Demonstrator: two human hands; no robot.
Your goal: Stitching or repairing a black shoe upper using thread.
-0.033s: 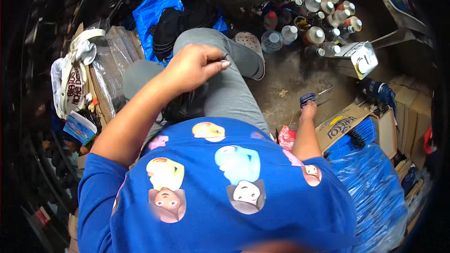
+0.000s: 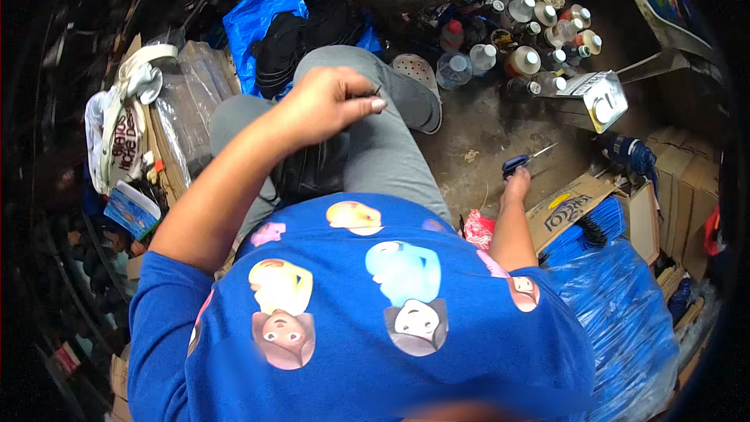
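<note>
My left hand (image 2: 332, 105) is raised over my lap, its thumb and forefinger pinched together. A small dark bit (image 2: 378, 91) shows at the fingertips, too little of it to name. Out to the right, my right hand (image 2: 517, 178) is closed around the dark blue handles of a pair of scissors (image 2: 513, 165). Their thin metal blades point up and to the right, over the floor and away from my left hand. Black material (image 2: 312, 168) lies between my legs, partly covered by my left forearm.
Many plastic bottles (image 2: 523, 60) stand at the far right. Beside my right arm are an opened cardboard box (image 2: 566, 202) with blue items and a blue plastic-wrapped bundle (image 2: 617, 320). A black pile on a blue bag (image 2: 273, 0) lies ahead; a white cloth bag (image 2: 105, 137) sits left.
The scissors have tilted, so their blades show more plainly and point further up to the right. My left hand has shifted very slightly and stays pinched.
</note>
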